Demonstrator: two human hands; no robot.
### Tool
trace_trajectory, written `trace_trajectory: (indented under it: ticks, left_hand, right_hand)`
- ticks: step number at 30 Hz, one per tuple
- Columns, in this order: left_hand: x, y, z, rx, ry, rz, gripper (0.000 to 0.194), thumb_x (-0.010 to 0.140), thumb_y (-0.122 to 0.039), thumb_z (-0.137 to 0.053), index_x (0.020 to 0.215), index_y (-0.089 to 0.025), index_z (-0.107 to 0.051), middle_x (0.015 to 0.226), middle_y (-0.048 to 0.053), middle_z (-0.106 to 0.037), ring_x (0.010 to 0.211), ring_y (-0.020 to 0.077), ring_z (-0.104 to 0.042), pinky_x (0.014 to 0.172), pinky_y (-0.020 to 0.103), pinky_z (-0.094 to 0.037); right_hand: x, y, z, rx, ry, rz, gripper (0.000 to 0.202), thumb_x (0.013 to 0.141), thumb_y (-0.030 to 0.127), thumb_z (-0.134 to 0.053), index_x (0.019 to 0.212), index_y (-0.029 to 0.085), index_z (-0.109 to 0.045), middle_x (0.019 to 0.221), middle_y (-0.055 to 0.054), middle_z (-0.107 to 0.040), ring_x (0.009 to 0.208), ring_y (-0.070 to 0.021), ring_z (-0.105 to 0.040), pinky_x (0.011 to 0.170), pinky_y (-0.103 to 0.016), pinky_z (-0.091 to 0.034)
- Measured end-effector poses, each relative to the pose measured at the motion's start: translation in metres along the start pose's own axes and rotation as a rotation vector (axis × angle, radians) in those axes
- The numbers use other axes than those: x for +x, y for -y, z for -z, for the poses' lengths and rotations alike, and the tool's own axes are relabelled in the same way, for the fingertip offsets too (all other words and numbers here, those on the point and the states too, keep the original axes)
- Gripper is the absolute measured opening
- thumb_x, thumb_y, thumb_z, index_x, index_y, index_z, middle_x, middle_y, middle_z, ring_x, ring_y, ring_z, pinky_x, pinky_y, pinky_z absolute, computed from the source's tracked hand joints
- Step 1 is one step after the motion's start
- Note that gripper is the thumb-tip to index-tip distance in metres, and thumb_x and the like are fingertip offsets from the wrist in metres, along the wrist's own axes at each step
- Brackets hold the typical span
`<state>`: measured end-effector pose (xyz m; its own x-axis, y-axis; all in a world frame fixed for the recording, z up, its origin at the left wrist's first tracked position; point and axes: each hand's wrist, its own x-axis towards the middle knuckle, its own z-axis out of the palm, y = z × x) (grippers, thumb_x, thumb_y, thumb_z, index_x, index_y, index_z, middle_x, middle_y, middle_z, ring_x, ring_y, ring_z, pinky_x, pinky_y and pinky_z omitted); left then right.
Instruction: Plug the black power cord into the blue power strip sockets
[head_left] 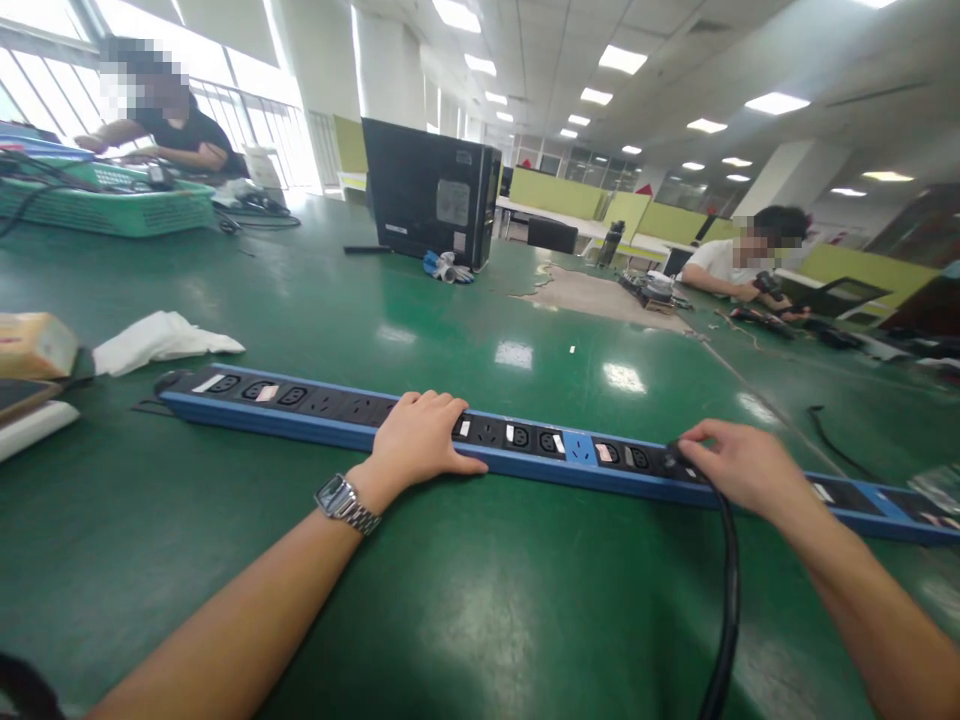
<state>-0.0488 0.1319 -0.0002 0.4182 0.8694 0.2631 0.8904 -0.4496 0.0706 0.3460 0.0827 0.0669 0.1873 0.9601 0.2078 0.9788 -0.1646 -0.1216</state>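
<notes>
A long blue and black power strip (pixel 579 448) lies across the green table, its row of sockets facing up. Over the strip's middle my left hand (pixel 421 435) is wrapped, thumb on the near edge and fingers across the top. Farther right, my right hand (pixel 739 462) pinches a black power plug (pixel 673 458) at one of the sockets. Whether the plug sits fully in the socket cannot be made out. From it a thick black cord (pixel 729 600) hangs toward me. Small white and pinkish labels mark several sockets.
Behind the strip stands a black computer case (pixel 431 195) with blue-grey gloves (pixel 448 267) beside it. A green basket (pixel 112 205) is at the far left, near crumpled white tissue (pixel 161 342). Two people sit across the table. Damaged table surface (pixel 600 297) shows right of centre.
</notes>
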Motion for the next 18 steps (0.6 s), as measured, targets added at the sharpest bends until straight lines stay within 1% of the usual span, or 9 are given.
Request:
trace_trajectory:
  ticks: [2,3,5,7,9,11,12,14,18]
  left_hand:
    - [0.0,0.0,0.0,0.005,-0.001,0.004,0.075,0.06,-0.079,-0.064,0.108,-0.021,-0.063,0.103,0.009,-0.069,0.099,0.031,-0.061,0.091,0.044,-0.039]
    - [0.0,0.0,0.0,0.008,0.0,0.006,0.076,0.059,-0.079,-0.064,0.108,-0.021,-0.062,0.103,0.009,-0.069,0.099,0.0309,-0.06,0.091,0.044,-0.039]
    - [0.0,-0.001,0.0,0.013,0.007,0.008,0.075,0.059,-0.078,-0.064,0.107,-0.021,-0.062,0.103,0.009,-0.069,0.1,0.0307,-0.06,0.091,0.044,-0.039]
    - [-0.001,-0.001,0.0,0.014,0.012,0.008,0.074,0.06,-0.078,-0.065,0.107,-0.021,-0.062,0.103,0.008,-0.069,0.1,0.0308,-0.06,0.09,0.043,-0.039]
    - [-0.002,-0.001,0.0,0.012,0.008,0.006,0.073,0.06,-0.076,-0.066,0.107,-0.021,-0.062,0.103,0.008,-0.069,0.1,0.0308,-0.06,0.089,0.043,-0.039]
    - [-0.002,-0.002,0.001,0.009,-0.005,0.004,0.071,0.06,-0.073,-0.068,0.108,-0.021,-0.062,0.104,0.008,-0.069,0.1,0.0305,-0.06,0.089,0.043,-0.038]
    - [-0.002,-0.002,0.001,0.008,-0.011,0.005,0.07,0.061,-0.072,-0.068,0.108,-0.021,-0.062,0.104,0.008,-0.069,0.1,0.0302,-0.06,0.09,0.042,-0.038]
    - [-0.002,-0.003,0.001,0.005,-0.014,0.009,0.065,0.062,-0.069,-0.068,0.106,-0.022,-0.062,0.103,0.007,-0.069,0.099,0.0294,-0.059,0.09,0.042,-0.038]
    - [-0.003,-0.005,0.002,0.012,-0.024,0.004,0.061,0.064,-0.067,-0.068,0.104,-0.021,-0.063,0.101,0.007,-0.069,0.097,0.0285,-0.06,0.088,0.041,-0.039]
  right_hand:
    - [0.004,0.005,0.018,0.086,-0.116,-0.121,0.027,0.079,0.044,-0.058,0.082,0.021,-0.072,0.06,-0.007,-0.065,0.055,-0.0217,-0.057,0.054,-0.033,-0.038]
    - [0.004,0.016,0.025,0.177,-0.149,-0.152,0.031,0.08,0.046,-0.058,0.089,0.02,-0.072,0.061,-0.007,-0.066,0.053,-0.0211,-0.057,0.052,-0.033,-0.038]
    - [0.001,0.054,0.028,0.382,-0.039,-0.084,0.033,0.079,0.047,-0.059,0.091,0.019,-0.071,0.06,-0.007,-0.066,0.05,-0.0197,-0.058,0.051,-0.031,-0.039]
    - [-0.005,0.109,0.015,0.505,0.139,0.112,0.027,0.079,0.043,-0.06,0.088,0.019,-0.07,0.062,-0.004,-0.067,0.053,-0.0175,-0.059,0.053,-0.028,-0.041]
    - [-0.01,0.163,-0.008,0.535,0.207,0.256,0.022,0.08,0.036,-0.058,0.085,0.018,-0.069,0.066,-0.003,-0.068,0.059,-0.0164,-0.06,0.057,-0.026,-0.042]
    - [-0.01,0.203,-0.029,0.519,0.214,0.289,0.019,0.08,0.032,-0.056,0.082,0.019,-0.069,0.071,-0.004,-0.069,0.066,-0.0167,-0.062,0.062,-0.025,-0.043]
    - [-0.009,0.216,-0.035,0.494,0.202,0.287,0.018,0.079,0.03,-0.055,0.082,0.019,-0.069,0.075,-0.005,-0.07,0.07,-0.0173,-0.063,0.064,-0.025,-0.044]
    - [-0.006,0.228,-0.041,0.413,0.169,0.274,0.018,0.078,0.028,-0.054,0.081,0.019,-0.07,0.081,-0.007,-0.071,0.077,-0.0193,-0.064,0.069,-0.027,-0.045]
    - [-0.004,0.232,-0.035,0.262,0.154,0.249,0.02,0.077,0.027,-0.053,0.084,0.021,-0.071,0.088,-0.008,-0.072,0.085,-0.0221,-0.065,0.074,-0.03,-0.045]
